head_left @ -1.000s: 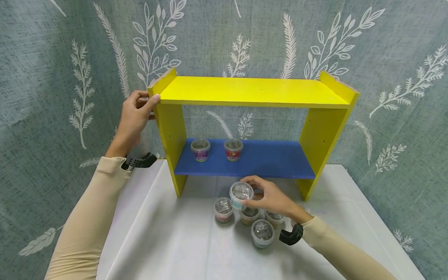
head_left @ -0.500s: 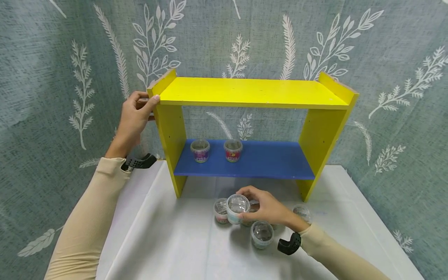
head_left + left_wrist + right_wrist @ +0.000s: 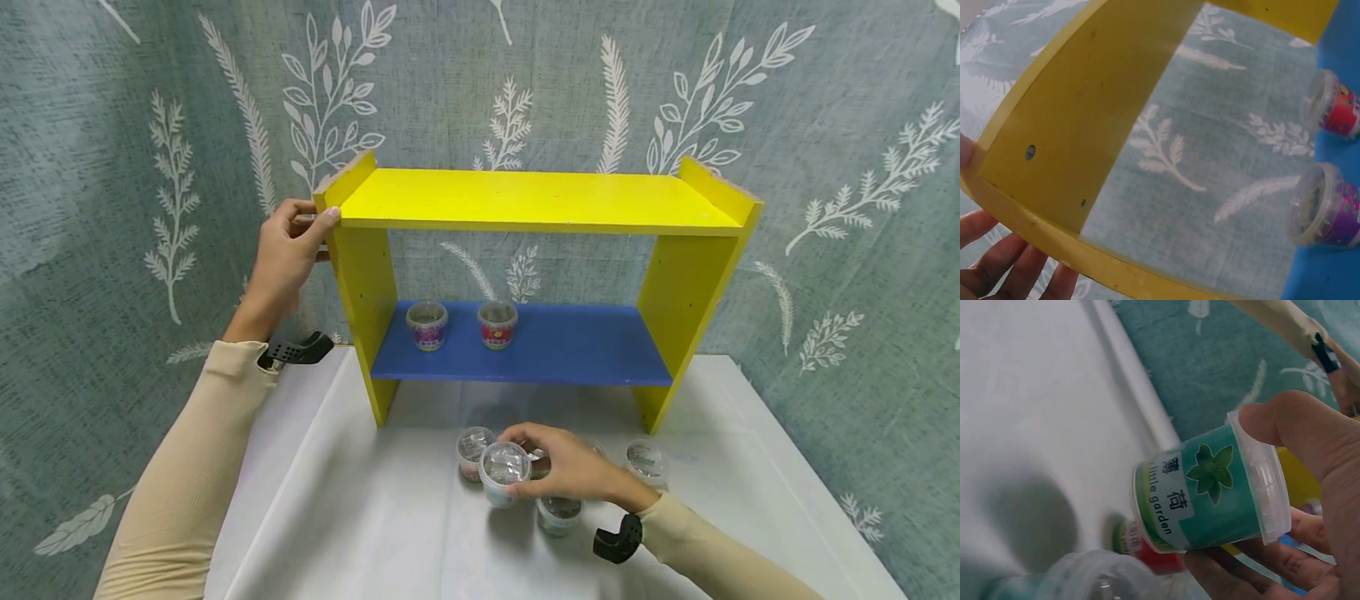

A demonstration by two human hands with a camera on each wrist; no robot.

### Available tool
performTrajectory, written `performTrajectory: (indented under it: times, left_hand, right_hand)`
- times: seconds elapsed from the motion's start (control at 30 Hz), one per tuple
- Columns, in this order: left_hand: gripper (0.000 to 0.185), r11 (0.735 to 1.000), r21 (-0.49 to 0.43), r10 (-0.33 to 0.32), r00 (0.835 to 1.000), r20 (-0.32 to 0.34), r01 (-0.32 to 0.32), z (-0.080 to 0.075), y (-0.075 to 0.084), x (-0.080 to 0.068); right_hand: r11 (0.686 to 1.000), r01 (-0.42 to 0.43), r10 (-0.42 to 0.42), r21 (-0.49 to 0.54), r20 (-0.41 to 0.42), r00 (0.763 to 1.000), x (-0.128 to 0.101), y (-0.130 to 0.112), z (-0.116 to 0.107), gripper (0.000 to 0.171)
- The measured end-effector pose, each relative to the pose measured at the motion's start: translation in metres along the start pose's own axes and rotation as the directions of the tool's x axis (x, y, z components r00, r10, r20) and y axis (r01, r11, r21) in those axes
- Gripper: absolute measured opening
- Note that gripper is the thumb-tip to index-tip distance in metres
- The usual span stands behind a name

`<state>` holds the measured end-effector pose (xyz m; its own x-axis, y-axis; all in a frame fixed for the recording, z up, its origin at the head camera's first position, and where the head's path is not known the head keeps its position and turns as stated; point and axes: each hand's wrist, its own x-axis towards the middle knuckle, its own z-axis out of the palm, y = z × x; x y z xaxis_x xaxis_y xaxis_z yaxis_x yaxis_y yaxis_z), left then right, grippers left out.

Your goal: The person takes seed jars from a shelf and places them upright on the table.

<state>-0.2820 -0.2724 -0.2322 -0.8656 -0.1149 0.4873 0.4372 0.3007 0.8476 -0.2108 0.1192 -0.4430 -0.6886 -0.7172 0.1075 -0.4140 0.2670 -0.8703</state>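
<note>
My right hand (image 3: pixel 573 467) grips a small clear-lidded plastic cup (image 3: pixel 1204 487) by its sides. Its teal label carries a green leaf picture and the words "little garden". In the head view the cup is over the white table, in front of the shelf unit. My left hand (image 3: pixel 288 250) holds the upper left corner of the yellow shelf unit (image 3: pixel 540 198), thumb on the front edge and fingers behind the side. On its blue lower board (image 3: pixel 585 342) stand a purple-labelled cup (image 3: pixel 428 326) and a red-labelled cup (image 3: pixel 497 325).
Around the right hand several more cups stand on the white table (image 3: pixel 375 517): one at left (image 3: pixel 472 454), a teal cup in front (image 3: pixel 558 515), and a cup (image 3: pixel 646 461) at right. A patterned cloth (image 3: pixel 480 100) hangs behind the unit.
My right hand has lowered the teal cup toward me and slightly left, away from the shelf. My left hand keeps its hold on the corner.
</note>
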Motion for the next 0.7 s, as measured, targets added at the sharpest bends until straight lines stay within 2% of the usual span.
performTrajectory:
  times: [0.17, 0.43, 0.53, 0.7]
  left_hand:
    - [0.043, 1.000, 0.005, -0.003, 1.000, 0.000, 0.003, 0.0005, 0.0008, -0.0001]
    - [0.044, 1.000, 0.014, 0.003, 1.000, 0.006, -0.003, 0.0008, 0.0010, 0.0002]
    - [0.044, 1.000, 0.007, 0.003, 1.000, 0.009, -0.003, 0.0010, 0.0002, 0.0003]
    - [0.045, 1.000, 0.003, 0.014, 1.000, 0.006, -0.014, 0.0000, -0.0012, -0.0003]
  right_hand:
    - [0.999, 0.015, -0.014, -0.034, 0.037, 0.999, -0.0028, 0.0006, 0.0044, 0.057]
    - [0.999, 0.016, -0.015, -0.040, 0.028, 0.999, -0.0040, 0.0030, 0.0069, 0.057]
    - [0.991, 0.038, -0.036, -0.131, 0.018, 0.999, -0.0060, 0.0050, 0.0077, 0.057]
    - [0.948, 0.068, -0.068, -0.311, 0.008, 0.998, -0.0075, 0.0070, 0.0103, 0.059]
